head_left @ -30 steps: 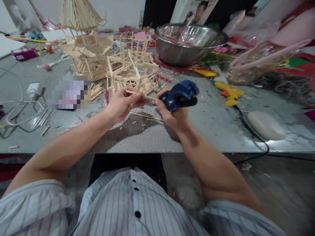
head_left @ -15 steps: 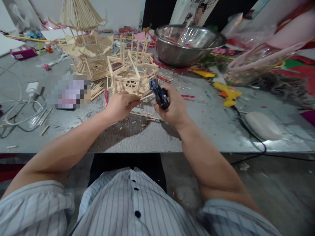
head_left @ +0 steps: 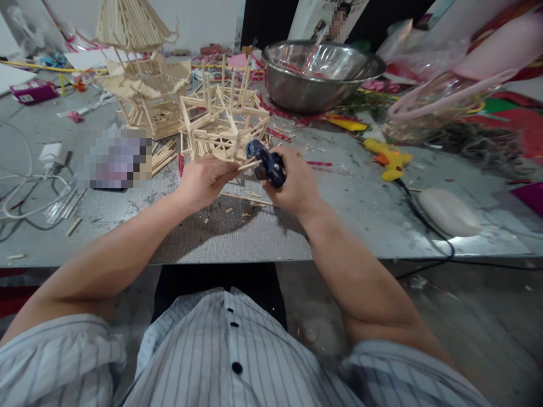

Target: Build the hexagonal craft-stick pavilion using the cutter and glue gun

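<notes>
My left hand (head_left: pixel 203 180) pinches a thin wooden stick (head_left: pixel 248 165) and holds it out to the right. My right hand (head_left: pixel 294 183) is wrapped round a dark blue cutter (head_left: pixel 266 163), whose jaws sit at the stick's free end. Both hands hover just above the grey table (head_left: pixel 360 220), in front of an open frame built of wooden sticks (head_left: pixel 223 121). A taller stick pagoda model (head_left: pixel 139 68) stands behind it to the left. Loose sticks and short offcuts (head_left: pixel 246 199) lie on the table under my hands.
A steel bowl (head_left: pixel 318 70) stands at the back. A yellow glue gun (head_left: pixel 386 155) with a black cable lies to the right, near a white oval object (head_left: pixel 447 212). A charger and white cables (head_left: pixel 46 164) lie on the left. Pink-rimmed basket (head_left: pixel 441 102) at far right.
My right hand has turned the blue cutter from lying flat and broad to edge-on and brought its jaws onto the stick's end. My left hand has kept its hold on the stick.
</notes>
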